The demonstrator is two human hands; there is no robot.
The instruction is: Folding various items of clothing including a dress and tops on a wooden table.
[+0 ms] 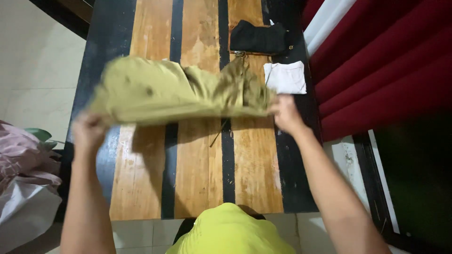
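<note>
Both hands hold an olive-green garment (179, 91) up over the worktop (202, 178), stretched wide between them and blurred. Left hand (88, 129) closed on the garment's left edge, fingers curled into the cloth. Right hand (286, 114) pinched shut on the right edge, thumb side toward the fabric. Garment hangs above the worktop's middle, casting a shadow on the wood; a thin drawstring or strap (219, 134) dangles below it, can't tell if it touches the surface.

No real containers on the worktop. At far left, off the worktop, a heap of pinkish cloth (21, 155) sits over a pale sheet or bag (23, 209); can't tell if anything is inside it.

Worktop is orange-brown wooden planks with dark stripes and a dark border. At its far end a black folded cloth (258, 37), and just in front of it a white folded cloth (285, 77), lying near the right hand, partly on the dark border. Dark red curtain (386, 61) fills the right side. Tiled floor (37, 61) at left. Yellow-green clothing (230, 233) of the person at bottom centre, just under the worktop's near edge
</note>
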